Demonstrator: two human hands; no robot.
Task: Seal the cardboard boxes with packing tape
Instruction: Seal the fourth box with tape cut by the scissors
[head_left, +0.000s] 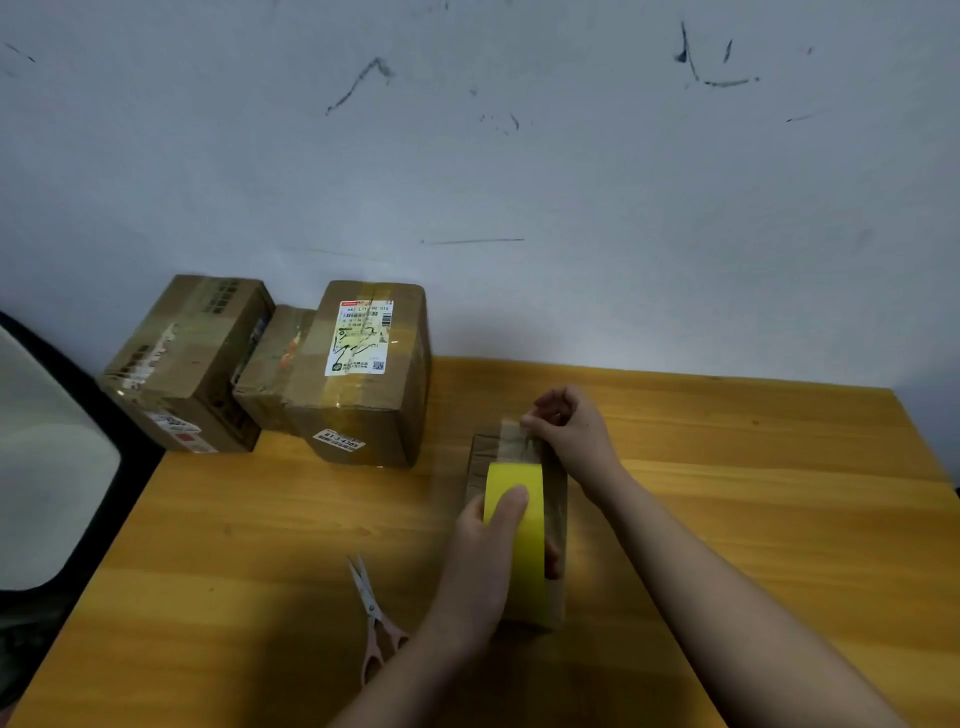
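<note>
A small cardboard box (485, 457) lies on the wooden table in front of me, mostly covered by my hands. My left hand (485, 540) grips a yellow roll of packing tape (519, 535) held on edge over the box, thumb on the roll's outer face. A strip of tape runs from the roll to the box's far end, where my right hand (569, 428) pinches its free end against the cardboard. The box's near side is hidden behind the roll.
Three taped cardboard boxes stand at the table's back left against the wall: one (192, 364), a smaller one (272, 364) and a labelled one (363, 374). Pink-handled scissors (374, 618) lie left of my left forearm. A dark-framed object (47, 457) is beyond the table's left edge.
</note>
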